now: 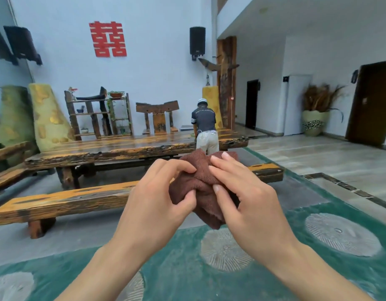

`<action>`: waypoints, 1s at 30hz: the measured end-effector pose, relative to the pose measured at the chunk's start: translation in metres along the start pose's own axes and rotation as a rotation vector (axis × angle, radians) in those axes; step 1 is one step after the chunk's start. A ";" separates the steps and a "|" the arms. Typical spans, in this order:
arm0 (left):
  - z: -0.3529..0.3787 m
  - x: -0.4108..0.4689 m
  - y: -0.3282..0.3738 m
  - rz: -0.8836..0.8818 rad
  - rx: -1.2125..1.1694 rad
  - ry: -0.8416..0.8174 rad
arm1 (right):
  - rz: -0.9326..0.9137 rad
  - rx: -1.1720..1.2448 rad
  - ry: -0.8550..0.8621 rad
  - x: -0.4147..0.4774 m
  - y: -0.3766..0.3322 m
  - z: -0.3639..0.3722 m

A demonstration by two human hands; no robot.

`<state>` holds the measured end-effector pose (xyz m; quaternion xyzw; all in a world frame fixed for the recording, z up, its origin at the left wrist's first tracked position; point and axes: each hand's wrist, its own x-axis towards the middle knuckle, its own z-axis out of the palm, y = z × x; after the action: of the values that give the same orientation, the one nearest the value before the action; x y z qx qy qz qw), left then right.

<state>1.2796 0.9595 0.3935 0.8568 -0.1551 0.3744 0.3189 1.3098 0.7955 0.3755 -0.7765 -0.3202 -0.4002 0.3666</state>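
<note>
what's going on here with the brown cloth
A person holds a bunched brown cloth up in the air with both hands. The left hand and the right hand each pinch its folds. Beyond them stand a wooden bench and a long wooden table, where another person bends over.

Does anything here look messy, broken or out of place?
Nothing stands out. The brown cloth is crumpled, but only because the left hand and right hand grip it in mid-air. The long wooden table has a ragged, worn front edge, which looks like its rustic style, not damage.
</note>
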 end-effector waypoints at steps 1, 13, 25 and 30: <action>0.007 0.006 0.002 0.006 -0.023 -0.007 | 0.004 -0.016 0.008 0.003 0.006 -0.005; 0.054 0.058 -0.030 -0.065 -0.376 -0.285 | 0.124 -0.187 0.057 0.010 0.046 0.004; 0.140 0.025 -0.086 -0.805 -1.233 -0.718 | 0.374 -0.224 0.022 -0.068 0.088 0.046; 0.174 -0.005 -0.097 -0.929 -1.136 -0.684 | 0.651 0.116 -0.068 -0.110 0.124 0.049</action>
<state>1.4195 0.9170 0.2578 0.6081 -0.0389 -0.2148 0.7633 1.3746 0.7484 0.2222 -0.8287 -0.0898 -0.2170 0.5080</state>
